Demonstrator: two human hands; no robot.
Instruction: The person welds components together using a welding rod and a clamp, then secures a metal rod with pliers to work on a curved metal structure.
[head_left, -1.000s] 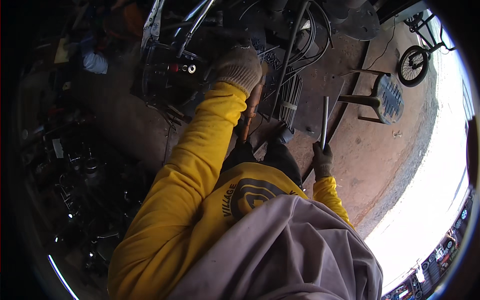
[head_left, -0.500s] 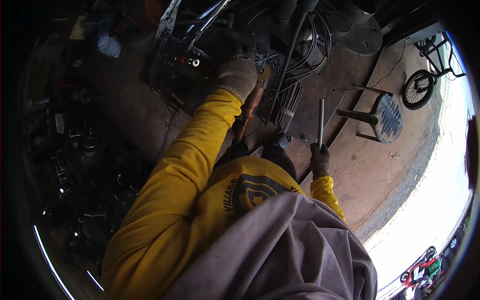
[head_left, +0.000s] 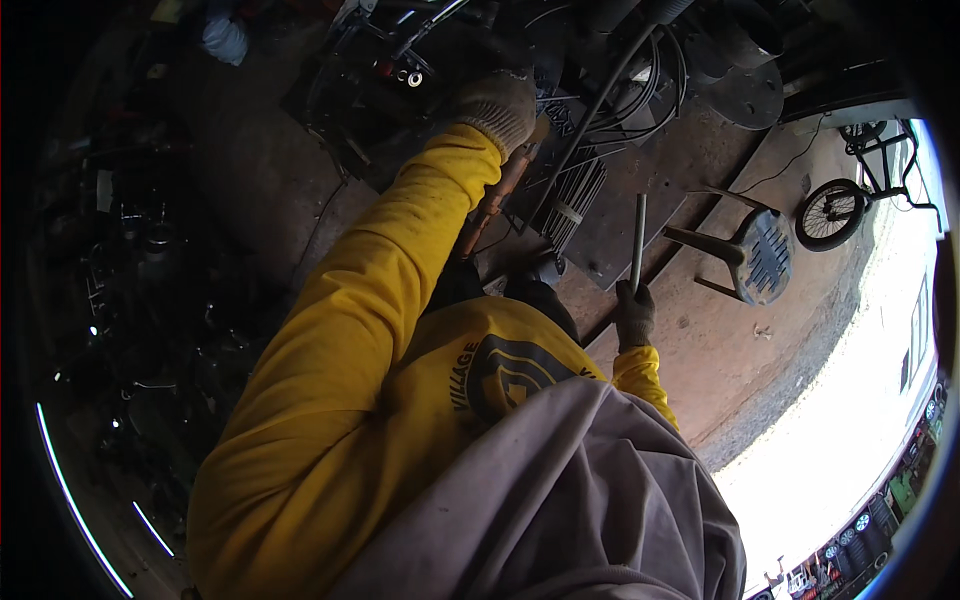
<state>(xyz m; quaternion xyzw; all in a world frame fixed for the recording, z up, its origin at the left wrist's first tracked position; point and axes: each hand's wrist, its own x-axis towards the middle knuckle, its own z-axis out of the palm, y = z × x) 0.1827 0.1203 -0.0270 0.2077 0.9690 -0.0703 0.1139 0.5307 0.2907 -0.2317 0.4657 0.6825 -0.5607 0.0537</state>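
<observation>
My left hand (head_left: 497, 108), in a knitted work glove, reaches forward among dark metal parts. Its fingers are lost in shadow, so what they touch cannot be made out. Just below the wrist stands a rusty orange-brown metal cylinder (head_left: 494, 207), partly covered by my sleeve. Left of the glove are a small bright ring (head_left: 414, 79) and some shiny bars (head_left: 425, 30). At my right side, my gloved right hand (head_left: 635, 315) is closed round the lower end of a straight grey metal pipe (head_left: 639, 240), held apart from the other things.
A bundle of thin rods (head_left: 574, 205) lies by my feet, with dark looped cables (head_left: 672, 85) beyond it. To the right are a worn plastic stool (head_left: 765, 258) on its side and a bicycle (head_left: 832, 215). Dark clutter (head_left: 150, 240) fills the left side.
The view has tilted, and the stool and bicycle sit lower in it. My left hand appears slightly farther forward and right. The right hand still holds the pipe.
</observation>
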